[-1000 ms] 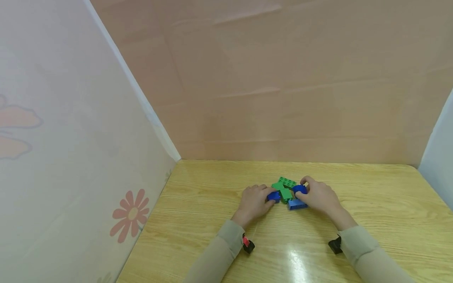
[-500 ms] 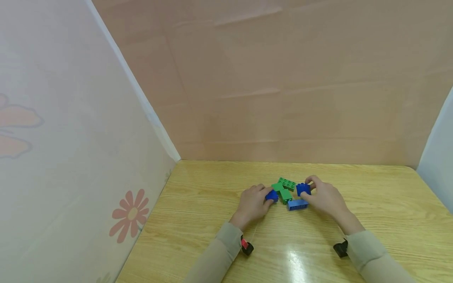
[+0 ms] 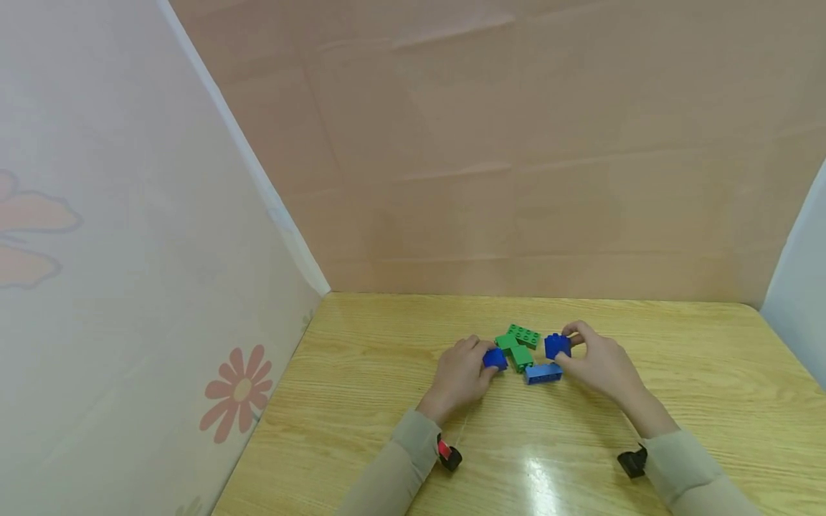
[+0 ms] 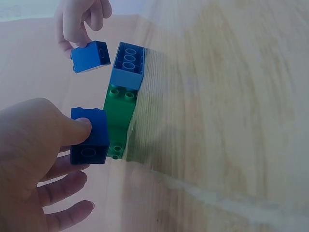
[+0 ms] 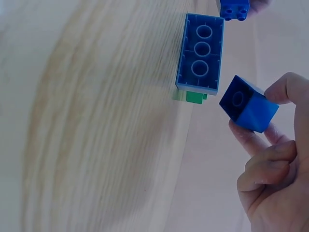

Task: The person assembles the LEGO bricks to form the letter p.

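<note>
L hand (image 3: 459, 373) pinches 1st blue brick (image 4: 98, 137), R hand (image 3: 603, 365) 2nd blue brick (image 5: 251, 106); grip sides only, w/ studs (image 5: 229, 11) clear

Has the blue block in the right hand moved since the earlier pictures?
Yes: in the head view, the blue block in the right hand has shifted rightward, away from the farthest green block on the table.

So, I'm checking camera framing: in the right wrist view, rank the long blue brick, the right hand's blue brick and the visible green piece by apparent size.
1. Long blue brick
2. Held blue brick, in the right hand
3. Green piece, only partly visible
</note>
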The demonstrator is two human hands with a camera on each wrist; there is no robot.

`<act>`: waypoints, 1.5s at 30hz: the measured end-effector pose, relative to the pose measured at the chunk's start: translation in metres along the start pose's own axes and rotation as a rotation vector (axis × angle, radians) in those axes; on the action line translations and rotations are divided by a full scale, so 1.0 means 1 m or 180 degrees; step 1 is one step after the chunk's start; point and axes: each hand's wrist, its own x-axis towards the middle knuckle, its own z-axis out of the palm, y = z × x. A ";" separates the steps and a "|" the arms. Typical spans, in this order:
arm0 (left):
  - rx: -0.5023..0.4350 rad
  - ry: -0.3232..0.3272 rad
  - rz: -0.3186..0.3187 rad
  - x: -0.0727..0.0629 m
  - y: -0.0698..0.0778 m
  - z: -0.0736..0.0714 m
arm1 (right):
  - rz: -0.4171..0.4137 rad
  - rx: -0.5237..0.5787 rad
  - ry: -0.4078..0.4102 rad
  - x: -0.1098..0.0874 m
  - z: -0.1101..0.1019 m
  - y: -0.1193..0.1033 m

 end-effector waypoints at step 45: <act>-0.1591 -0.0266 -0.0235 -0.018 0.022 0.017 | -0.1282 0.0595 0.0291 -0.027 0.026 -0.009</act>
